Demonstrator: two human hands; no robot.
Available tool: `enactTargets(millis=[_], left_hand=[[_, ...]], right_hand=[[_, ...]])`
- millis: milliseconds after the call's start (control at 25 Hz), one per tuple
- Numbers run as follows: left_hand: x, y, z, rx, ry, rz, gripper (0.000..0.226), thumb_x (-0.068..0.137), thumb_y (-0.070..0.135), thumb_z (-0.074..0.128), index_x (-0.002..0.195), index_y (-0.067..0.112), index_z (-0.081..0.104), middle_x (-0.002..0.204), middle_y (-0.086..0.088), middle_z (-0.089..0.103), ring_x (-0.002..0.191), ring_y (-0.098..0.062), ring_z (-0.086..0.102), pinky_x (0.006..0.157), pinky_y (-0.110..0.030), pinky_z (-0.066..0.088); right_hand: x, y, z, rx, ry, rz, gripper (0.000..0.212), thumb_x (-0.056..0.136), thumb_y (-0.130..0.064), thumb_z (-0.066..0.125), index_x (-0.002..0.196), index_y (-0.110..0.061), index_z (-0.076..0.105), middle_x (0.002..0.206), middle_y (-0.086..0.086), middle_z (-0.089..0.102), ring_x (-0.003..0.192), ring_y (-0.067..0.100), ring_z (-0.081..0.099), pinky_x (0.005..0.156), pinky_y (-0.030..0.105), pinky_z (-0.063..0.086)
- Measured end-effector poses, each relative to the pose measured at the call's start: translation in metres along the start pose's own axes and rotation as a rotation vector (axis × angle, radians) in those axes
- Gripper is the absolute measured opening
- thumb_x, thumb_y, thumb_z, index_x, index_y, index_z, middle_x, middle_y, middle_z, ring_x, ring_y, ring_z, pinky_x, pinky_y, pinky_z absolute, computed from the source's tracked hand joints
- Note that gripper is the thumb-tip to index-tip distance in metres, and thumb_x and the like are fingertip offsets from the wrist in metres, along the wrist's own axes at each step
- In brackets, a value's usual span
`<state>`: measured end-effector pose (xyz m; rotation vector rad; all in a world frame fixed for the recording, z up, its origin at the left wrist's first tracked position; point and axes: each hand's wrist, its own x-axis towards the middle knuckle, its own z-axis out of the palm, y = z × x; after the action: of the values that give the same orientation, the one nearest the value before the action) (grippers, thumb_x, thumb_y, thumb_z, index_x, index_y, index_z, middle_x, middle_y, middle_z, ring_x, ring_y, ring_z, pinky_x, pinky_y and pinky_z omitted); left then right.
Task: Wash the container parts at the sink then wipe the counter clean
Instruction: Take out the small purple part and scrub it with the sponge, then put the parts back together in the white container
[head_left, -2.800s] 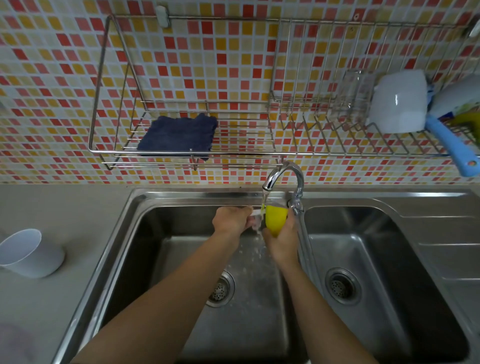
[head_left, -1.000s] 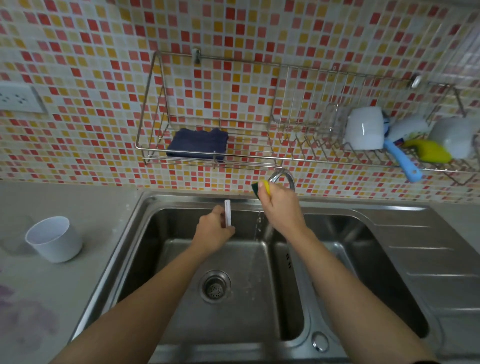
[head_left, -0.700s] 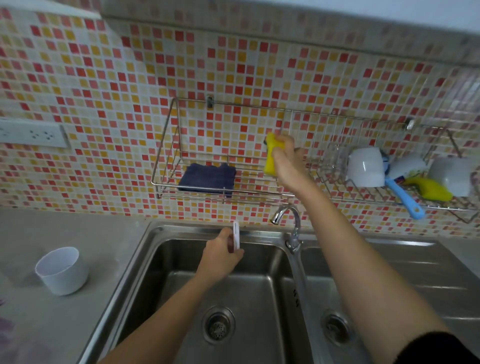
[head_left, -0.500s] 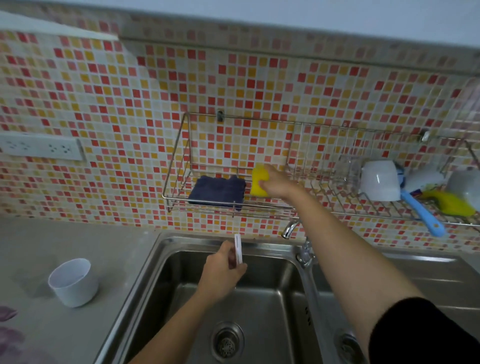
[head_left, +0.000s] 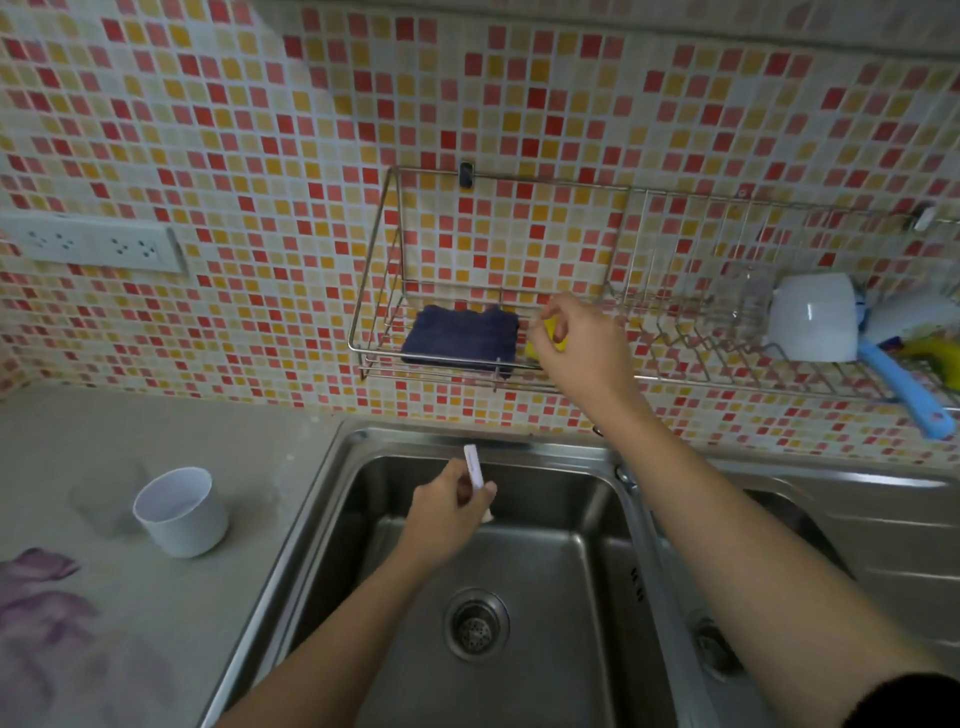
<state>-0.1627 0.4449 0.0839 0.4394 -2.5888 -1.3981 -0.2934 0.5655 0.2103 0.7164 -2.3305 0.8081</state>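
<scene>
Head view: the sponge (head_left: 551, 332) has been taken from under the tap up to the wall rack (head_left: 374, 291), so scrubbing looks finished for this piece. It's set just beside the blue cloth (head_left: 460, 338), with the right hand (head_left: 582, 353) over it, fingers loosened; whether the grip is fully let go can't be told. The left hand (head_left: 447, 512) is kept clamped on the white part (head_left: 474, 466), upright over the left basin (head_left: 545, 530). No water is seen running.

Containers: the basin is empty, a white cup (head_left: 182, 512) sits on the tabletop (head_left: 130, 431) with nothing seen inside, and white cups (head_left: 813, 317) are parked in the rack's right end.
</scene>
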Motion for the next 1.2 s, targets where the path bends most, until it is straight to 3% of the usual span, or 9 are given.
enactTargets(millis=[80, 200, 320, 400, 480, 600, 880, 1000, 1200], left_hand=[[0.004, -0.01, -0.002, 0.01, 0.054, -0.046, 0.02, 0.087, 0.028, 0.063, 0.097, 0.011, 0.062, 0.089, -0.003, 0.067, 0.083, -0.015, 0.062, 0.07, -0.021, 0.045], [0.005, -0.024, -0.012, -0.057, 0.071, -0.137, 0.021, 0.086, 0.017, 0.065, 0.104, 0.009, 0.058, 0.092, -0.003, 0.062, 0.086, -0.016, 0.059, 0.069, -0.02, 0.044], [0.001, -0.041, -0.033, -0.099, -0.032, -0.131, 0.039, 0.083, 0.01, 0.065, 0.115, 0.015, 0.044, 0.092, -0.001, 0.058, 0.082, -0.014, 0.059, 0.063, -0.016, 0.045], [-0.001, -0.057, -0.051, -0.071, -0.052, -0.105, 0.029, 0.085, 0.013, 0.061, 0.109, 0.016, 0.046, 0.082, 0.003, 0.058, 0.073, -0.009, 0.057, 0.056, -0.014, 0.044], [0.0, -0.075, -0.079, -0.069, -0.025, -0.084, 0.007, 0.092, 0.02, 0.052, 0.099, 0.018, 0.051, 0.075, 0.007, 0.061, 0.073, -0.011, 0.061, 0.065, -0.02, 0.051], [0.008, -0.096, -0.145, -0.079, -0.011, -0.081, 0.008, 0.092, 0.025, 0.051, 0.093, 0.019, 0.057, 0.084, -0.002, 0.067, 0.082, -0.02, 0.065, 0.077, -0.035, 0.054], [0.049, -0.182, -0.304, 0.2, -0.023, -0.082, 0.017, 0.086, 0.019, 0.063, 0.102, 0.012, 0.064, 0.093, -0.005, 0.068, 0.085, -0.019, 0.064, 0.076, -0.029, 0.051], [0.053, -0.211, -0.303, 0.379, -0.137, -0.024, 0.015, 0.085, 0.015, 0.063, 0.098, 0.009, 0.065, 0.086, -0.008, 0.068, 0.077, -0.021, 0.062, 0.063, -0.02, 0.042], [0.059, -0.24, -0.298, 0.499, -0.193, 0.087, 0.012, 0.085, 0.01, 0.058, 0.096, 0.006, 0.063, 0.082, -0.018, 0.07, 0.078, -0.034, 0.062, 0.062, -0.027, 0.04]], right_hand=[[-0.046, -0.009, 0.0, 0.083, 0.013, 0.058, 0.015, 0.09, -0.031, 0.052, 0.093, -0.018, 0.059, 0.064, -0.005, 0.055, 0.055, 0.012, 0.053, 0.046, 0.021, 0.033], [-0.125, -0.001, 0.022, 0.146, -0.058, 0.204, 0.009, 0.09, -0.03, 0.053, 0.094, -0.022, 0.055, 0.069, -0.008, 0.058, 0.059, 0.005, 0.055, 0.052, 0.023, 0.043], [-0.189, 0.007, 0.076, 0.071, -0.386, 0.279, 0.018, 0.088, -0.033, 0.055, 0.102, -0.022, 0.059, 0.093, -0.003, 0.061, 0.082, 0.013, 0.062, 0.069, 0.031, 0.05], [-0.213, 0.0, 0.115, 0.009, -0.616, 0.279, 0.036, 0.086, -0.037, 0.056, 0.116, -0.017, 0.058, 0.113, 0.004, 0.056, 0.102, 0.023, 0.057, 0.085, 0.035, 0.046], [-0.216, -0.024, 0.148, 0.059, -0.707, 0.291, 0.05, 0.083, -0.038, 0.058, 0.125, -0.012, 0.053, 0.122, 0.008, 0.051, 0.112, 0.026, 0.051, 0.094, 0.035, 0.042], [-0.203, -0.079, 0.191, 0.172, -0.738, 0.272, 0.057, 0.082, -0.033, 0.064, 0.13, -0.01, 0.047, 0.127, 0.01, 0.048, 0.118, 0.025, 0.046, 0.099, 0.03, 0.036], [-0.178, -0.205, 0.293, 0.408, -0.806, 0.302, 0.082, 0.075, -0.037, 0.074, 0.14, -0.009, 0.032, 0.14, 0.01, 0.038, 0.129, 0.022, 0.038, 0.106, 0.027, 0.03], [-0.174, -0.231, 0.309, 0.487, -0.78, 0.371, 0.093, 0.065, -0.043, 0.08, 0.139, -0.014, 0.031, 0.133, 0.001, 0.039, 0.122, 0.013, 0.04, 0.096, 0.022, 0.034], [-0.176, -0.256, 0.333, 0.586, -0.698, 0.478, 0.096, 0.051, -0.051, 0.082, 0.133, -0.025, 0.039, 0.128, -0.007, 0.048, 0.115, 0.008, 0.047, 0.09, 0.023, 0.042]])
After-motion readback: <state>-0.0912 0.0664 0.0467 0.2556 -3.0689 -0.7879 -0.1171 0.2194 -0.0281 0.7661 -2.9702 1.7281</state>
